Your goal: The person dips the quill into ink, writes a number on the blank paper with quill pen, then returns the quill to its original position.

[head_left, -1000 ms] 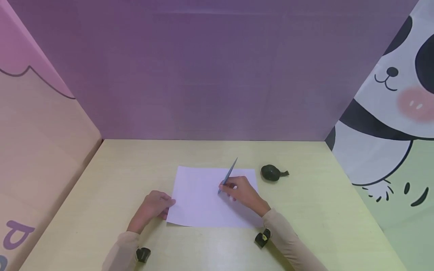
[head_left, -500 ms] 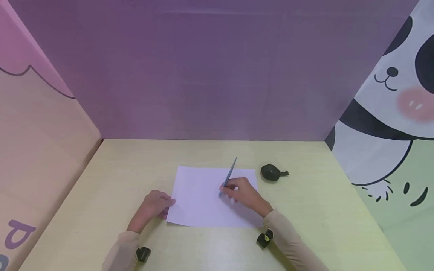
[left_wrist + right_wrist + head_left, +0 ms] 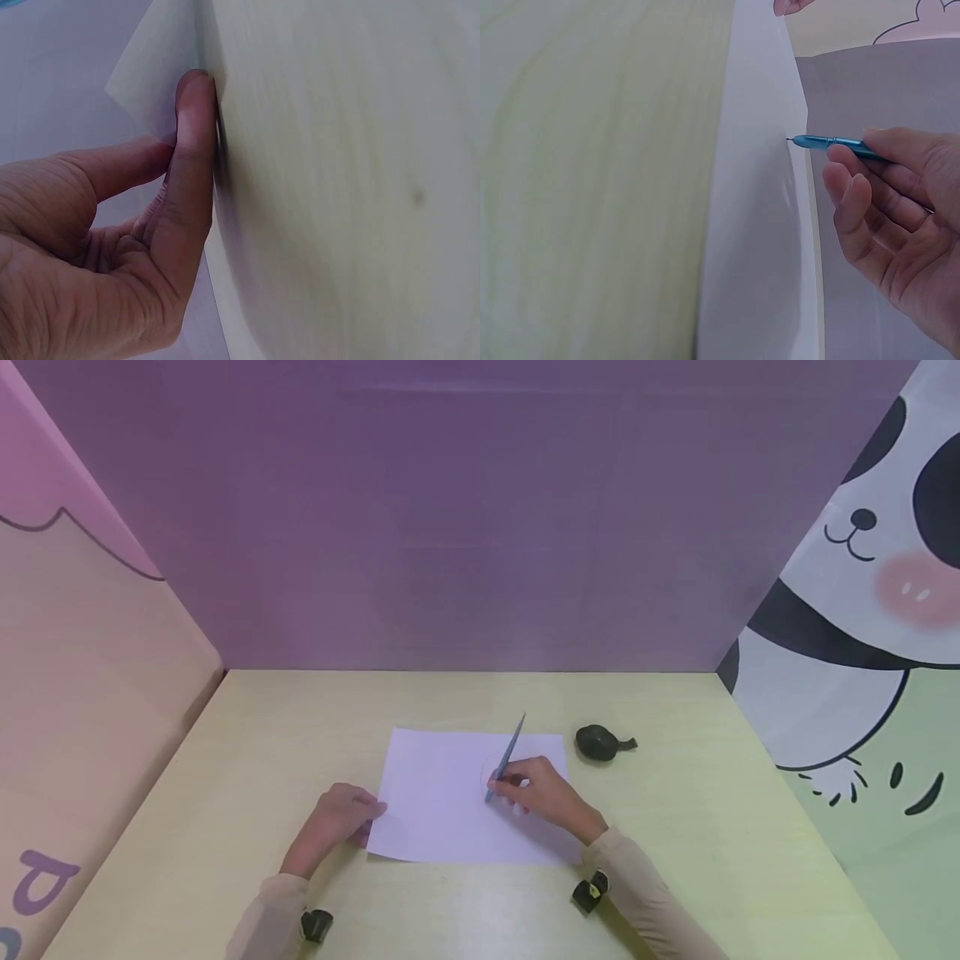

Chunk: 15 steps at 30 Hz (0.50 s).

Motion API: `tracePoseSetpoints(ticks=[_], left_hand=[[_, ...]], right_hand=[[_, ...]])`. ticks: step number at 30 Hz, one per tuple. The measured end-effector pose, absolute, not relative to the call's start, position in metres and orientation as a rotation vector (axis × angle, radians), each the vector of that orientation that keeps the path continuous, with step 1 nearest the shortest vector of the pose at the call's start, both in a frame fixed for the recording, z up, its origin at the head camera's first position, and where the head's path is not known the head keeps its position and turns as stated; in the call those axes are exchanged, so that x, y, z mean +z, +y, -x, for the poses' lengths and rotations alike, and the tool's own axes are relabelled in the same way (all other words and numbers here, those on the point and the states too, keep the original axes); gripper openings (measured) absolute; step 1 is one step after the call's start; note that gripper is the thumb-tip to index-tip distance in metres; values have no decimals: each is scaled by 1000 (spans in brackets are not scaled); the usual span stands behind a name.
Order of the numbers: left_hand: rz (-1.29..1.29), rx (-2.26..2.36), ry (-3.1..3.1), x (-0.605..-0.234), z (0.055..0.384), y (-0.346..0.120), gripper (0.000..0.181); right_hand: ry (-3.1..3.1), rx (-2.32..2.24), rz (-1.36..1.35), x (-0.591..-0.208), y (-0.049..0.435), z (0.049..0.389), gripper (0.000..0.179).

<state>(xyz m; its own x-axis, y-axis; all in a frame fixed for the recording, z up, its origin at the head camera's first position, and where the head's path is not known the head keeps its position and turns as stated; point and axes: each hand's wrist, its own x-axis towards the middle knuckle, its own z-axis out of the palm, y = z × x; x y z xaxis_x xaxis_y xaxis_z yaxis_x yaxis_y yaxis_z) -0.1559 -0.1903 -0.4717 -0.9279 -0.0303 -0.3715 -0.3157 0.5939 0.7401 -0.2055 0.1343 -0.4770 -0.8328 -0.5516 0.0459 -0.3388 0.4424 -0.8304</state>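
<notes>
A white sheet of paper [image 3: 431, 793] lies on the table. My left hand [image 3: 345, 814] pinches its left edge; in the left wrist view the thumb [image 3: 135, 161] and a finger [image 3: 191, 150] have the paper's corner between them, slightly raised. Over the right half of the sheet, my right hand [image 3: 551, 795] grips a slim blue pen [image 3: 512, 745], tilted with its upper end away from me. The right wrist view has the pen's tip [image 3: 790, 139] right at the paper. A faint curved line [image 3: 482, 768] shows left of the pen.
Beyond the sheet's right corner sits a dark rounded object [image 3: 597, 743] with a short narrow tail. The pale wooden table [image 3: 675, 793] ends at a purple backdrop [image 3: 480, 527]. Printed panels flank it, with a panda [image 3: 862, 610] on the right. Black cameras [image 3: 317, 925] sit at both wrists.
My right hand and the pen have moved slightly toward me, leaving a faint curved line in view beside the pen. The left hand keeps its place at the sheet's edge.
</notes>
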Motion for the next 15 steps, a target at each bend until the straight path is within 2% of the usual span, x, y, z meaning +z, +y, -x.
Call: tracePoseSetpoints(ticks=[15], left_hand=[[285, 1262, 2498, -469, 154, -189, 32]], right_hand=[[2449, -1312, 821, -473, 141, 203, 18]])
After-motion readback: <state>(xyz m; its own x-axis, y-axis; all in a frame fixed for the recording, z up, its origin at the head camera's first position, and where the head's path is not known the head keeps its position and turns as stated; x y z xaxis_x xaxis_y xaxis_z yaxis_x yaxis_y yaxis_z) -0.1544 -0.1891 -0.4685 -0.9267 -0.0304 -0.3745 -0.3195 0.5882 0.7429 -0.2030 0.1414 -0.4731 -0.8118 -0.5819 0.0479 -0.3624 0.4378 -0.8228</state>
